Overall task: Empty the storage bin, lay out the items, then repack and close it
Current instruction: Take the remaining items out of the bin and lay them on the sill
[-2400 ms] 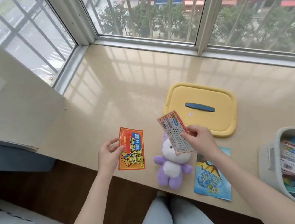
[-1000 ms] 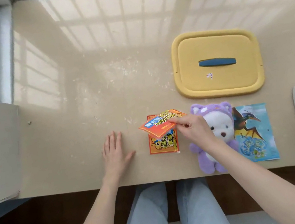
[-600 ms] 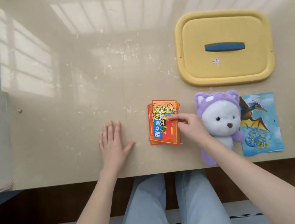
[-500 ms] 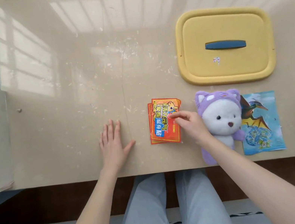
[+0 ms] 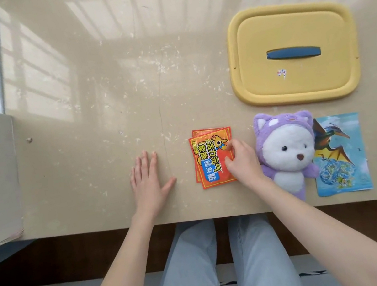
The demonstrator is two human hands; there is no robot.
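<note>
L hand [image 5: 147, 180] flat & open on counter [image 5: 100, 108]; R hand [image 5: 242, 159] in curled pinch on orange packet [image 5: 211, 161]

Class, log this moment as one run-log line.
stage: layout | right hand: pinches top orange packet | left hand: flat on table | yellow lid: off, on table
</note>
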